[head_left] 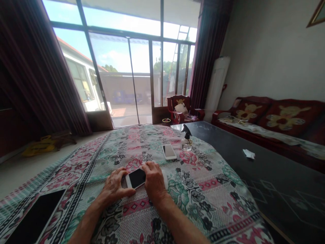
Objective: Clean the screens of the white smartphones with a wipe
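Note:
A white smartphone [136,178] with a dark screen lies on the patterned tablecloth [188,184] between my hands. My left hand [114,184] grips its left end, fingers at the far corner and thumb along the near side. My right hand [154,179] is closed over the right end, its curled fingers covering that part. A white tissue-like piece [165,179] shows beside the right palm, mostly hidden by the hand. Beyond them lies a second white phone [169,152]. Behind it to the right stands a clear spray bottle [186,145] with a black trigger head [187,131].
A large white-edged tablet [38,217] with a black screen lies at the lower left. To the right is a dark glossy table [228,152] with a crumpled white paper [248,154]. Farther off are a red wooden armchair [177,101], a sofa [279,118] and glass doors [122,81].

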The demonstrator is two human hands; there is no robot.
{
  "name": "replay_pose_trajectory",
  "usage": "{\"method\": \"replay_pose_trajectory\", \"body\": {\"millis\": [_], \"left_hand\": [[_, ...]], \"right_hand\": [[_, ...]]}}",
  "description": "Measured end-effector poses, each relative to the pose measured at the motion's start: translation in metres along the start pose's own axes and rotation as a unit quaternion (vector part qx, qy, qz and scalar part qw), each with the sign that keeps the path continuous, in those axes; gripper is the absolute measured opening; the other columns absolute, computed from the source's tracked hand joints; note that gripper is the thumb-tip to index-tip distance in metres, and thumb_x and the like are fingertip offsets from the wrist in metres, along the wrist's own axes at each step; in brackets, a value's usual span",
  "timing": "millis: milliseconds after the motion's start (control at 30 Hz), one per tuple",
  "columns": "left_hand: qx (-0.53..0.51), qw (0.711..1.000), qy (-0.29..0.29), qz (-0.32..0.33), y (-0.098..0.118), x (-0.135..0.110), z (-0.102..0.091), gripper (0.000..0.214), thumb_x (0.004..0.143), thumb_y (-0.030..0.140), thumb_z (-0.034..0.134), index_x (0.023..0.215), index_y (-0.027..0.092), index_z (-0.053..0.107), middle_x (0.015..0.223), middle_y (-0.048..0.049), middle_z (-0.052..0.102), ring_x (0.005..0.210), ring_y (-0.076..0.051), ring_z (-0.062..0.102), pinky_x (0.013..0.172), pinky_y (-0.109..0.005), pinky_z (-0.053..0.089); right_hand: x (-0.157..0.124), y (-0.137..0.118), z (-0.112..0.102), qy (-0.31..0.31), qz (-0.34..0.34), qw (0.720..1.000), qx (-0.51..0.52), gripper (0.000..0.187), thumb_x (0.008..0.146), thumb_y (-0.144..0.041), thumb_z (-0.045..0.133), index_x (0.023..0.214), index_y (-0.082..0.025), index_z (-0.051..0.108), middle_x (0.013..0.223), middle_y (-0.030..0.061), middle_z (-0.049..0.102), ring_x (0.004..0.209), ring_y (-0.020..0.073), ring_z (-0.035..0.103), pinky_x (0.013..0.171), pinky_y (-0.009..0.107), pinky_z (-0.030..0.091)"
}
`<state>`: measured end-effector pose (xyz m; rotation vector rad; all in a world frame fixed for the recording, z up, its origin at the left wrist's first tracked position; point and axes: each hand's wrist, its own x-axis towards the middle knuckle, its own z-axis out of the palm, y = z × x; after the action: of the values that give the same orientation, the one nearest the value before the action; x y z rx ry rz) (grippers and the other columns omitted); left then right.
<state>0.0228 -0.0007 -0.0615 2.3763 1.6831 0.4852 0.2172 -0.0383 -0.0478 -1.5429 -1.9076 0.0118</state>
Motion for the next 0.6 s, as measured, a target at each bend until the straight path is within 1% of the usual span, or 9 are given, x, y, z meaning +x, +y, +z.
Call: {"method": "replay_pose_trajectory", "body": {"millis": [33,100,167,233,367,500,600], "left_hand": [[-0.001,1.000,0.010,0.007,0.000,0.001,0.003,0.066,0.055,0.049,0.071,0.110,0.017,0.056,0.135,-0.0134,0.047,0.126,-0.032,0.040,0.104,-0.041,0.032],[-0.004,1.000,0.023,0.019,-0.001,0.003,0.009,0.066,0.055,0.051,0.072,0.110,0.019,0.057,0.135,-0.0126,0.047,0.126,-0.032,0.041,0.105,-0.041,0.031],[-0.004,0.999,0.027,0.025,-0.004,0.003,0.013,0.065,0.055,0.049,0.072,0.111,0.019,0.057,0.136,-0.0123,0.047,0.127,-0.032,0.041,0.105,-0.042,0.031],[-0.004,0.999,0.021,0.031,-0.007,0.003,0.014,0.066,0.055,0.045,0.073,0.113,0.019,0.057,0.137,-0.0123,0.046,0.127,-0.032,0.040,0.105,-0.042,0.031],[-0.021,0.999,0.008,0.049,-0.013,0.002,0.014,0.069,0.057,0.041,0.072,0.122,0.024,0.055,0.140,-0.0082,0.044,0.129,-0.030,0.038,0.107,-0.042,0.029],[-0.021,0.999,-0.006,0.043,-0.010,0.004,0.010,0.068,0.059,0.041,0.072,0.123,0.023,0.056,0.139,-0.0087,0.046,0.129,-0.031,0.039,0.107,-0.042,0.029],[-0.020,0.999,-0.011,0.041,-0.006,0.004,0.007,0.067,0.058,0.042,0.072,0.121,0.022,0.057,0.139,-0.0093,0.047,0.128,-0.031,0.040,0.107,-0.042,0.029]], "right_hand": [[-0.001,-0.005,0.003,-0.012,-0.024,1.000,0.010,0.029,0.090,-0.020,0.045,0.116,-0.025,0.058,0.121,0.0036,0.055,0.108,0.0199,0.044,0.091,0.029,0.034],[-0.002,-0.013,0.009,-0.048,-0.061,0.997,0.018,0.025,0.090,-0.026,0.048,0.112,-0.026,0.060,0.119,0.0027,0.057,0.108,0.0207,0.043,0.089,0.031,0.034],[-0.004,-0.016,0.012,-0.078,-0.078,0.994,0.013,0.020,0.089,-0.029,0.050,0.105,-0.026,0.062,0.113,0.0017,0.059,0.105,0.0216,0.044,0.088,0.034,0.033],[-0.006,-0.016,0.012,-0.086,-0.075,0.993,0.006,0.017,0.088,-0.027,0.051,0.100,-0.026,0.062,0.110,0.0004,0.060,0.102,0.0216,0.044,0.087,0.036,0.031],[-0.007,-0.014,0.010,-0.089,-0.062,0.994,0.007,0.018,0.086,-0.024,0.051,0.100,-0.026,0.062,0.112,-0.0001,0.058,0.100,0.0209,0.043,0.084,0.035,0.031],[-0.004,-0.013,0.010,-0.100,-0.066,0.993,0.015,0.020,0.085,-0.028,0.054,0.103,-0.027,0.062,0.113,0.0011,0.058,0.102,0.0216,0.043,0.083,0.034,0.032],[-0.001,-0.007,0.010,-0.086,-0.031,0.996,-0.007,0.022,0.087,-0.023,0.049,0.104,-0.026,0.062,0.114,0.0026,0.058,0.105,0.0220,0.043,0.085,0.035,0.031]]}}
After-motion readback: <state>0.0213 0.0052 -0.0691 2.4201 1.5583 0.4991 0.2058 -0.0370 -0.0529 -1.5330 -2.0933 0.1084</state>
